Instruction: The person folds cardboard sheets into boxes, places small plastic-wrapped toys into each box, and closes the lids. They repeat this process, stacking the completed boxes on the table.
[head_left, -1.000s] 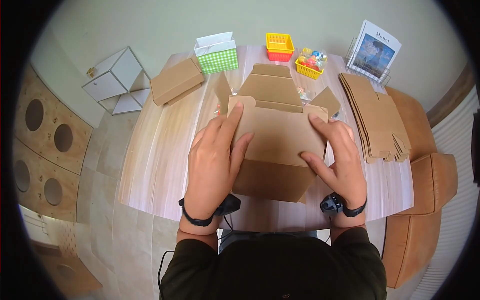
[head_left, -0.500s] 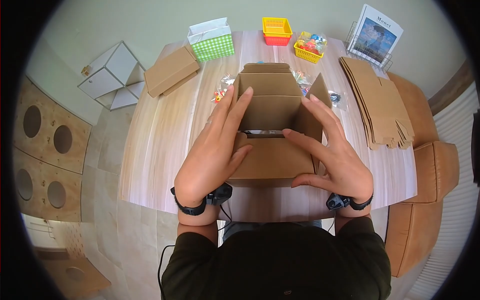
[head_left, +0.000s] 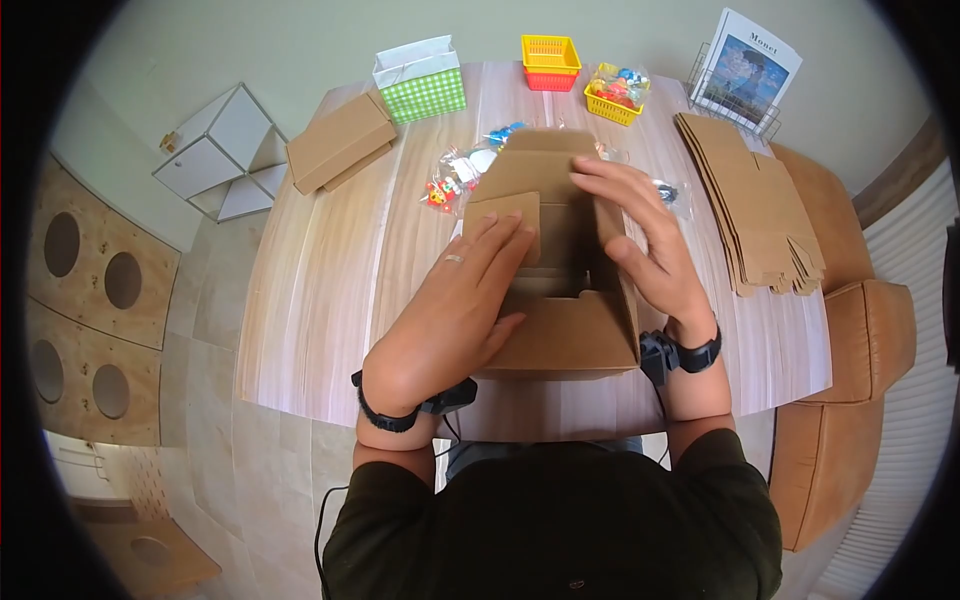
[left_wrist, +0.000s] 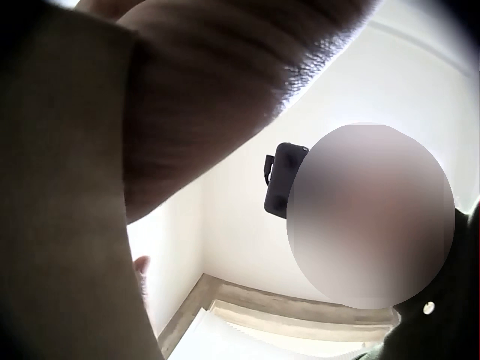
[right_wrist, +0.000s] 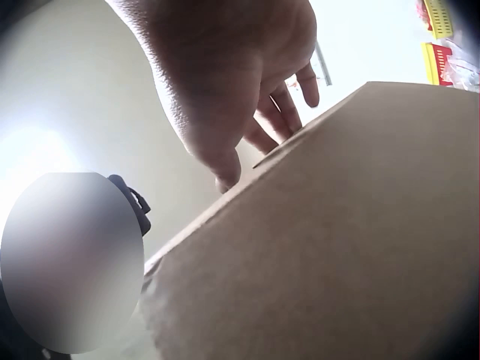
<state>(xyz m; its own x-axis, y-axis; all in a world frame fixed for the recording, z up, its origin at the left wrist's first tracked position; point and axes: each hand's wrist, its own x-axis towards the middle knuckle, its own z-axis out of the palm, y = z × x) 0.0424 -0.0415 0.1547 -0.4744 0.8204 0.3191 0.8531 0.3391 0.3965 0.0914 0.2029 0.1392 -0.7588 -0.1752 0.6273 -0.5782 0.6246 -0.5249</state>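
An open cardboard box [head_left: 560,340] stands in front of me in the head view, its back lid [head_left: 545,150] raised. My left hand [head_left: 450,300] presses a left side flap [head_left: 505,203] inward with nearly straight fingers lying flat on it. My right hand [head_left: 648,235] is at the box's right edge, fingers extended and thumb held apart. In the right wrist view those fingers reach over the top edge of the brown side wall [right_wrist: 322,232]. A brown cardboard panel [left_wrist: 64,187] and part of my left hand fill the left of the left wrist view.
Bagged small toys [head_left: 455,180] lie behind the box. Flat folded cartons [head_left: 755,215] are stacked at right, a closed carton [head_left: 340,145] at left. Along the back are a green checked bag [head_left: 420,85], stacked baskets [head_left: 551,62], a yellow toy basket [head_left: 613,100] and a wire magazine rack [head_left: 740,100].
The box has tipped from showing its broad face to showing its open inside. My left hand has moved right, folding the left flap inward. My right hand has shifted up along the right edge.
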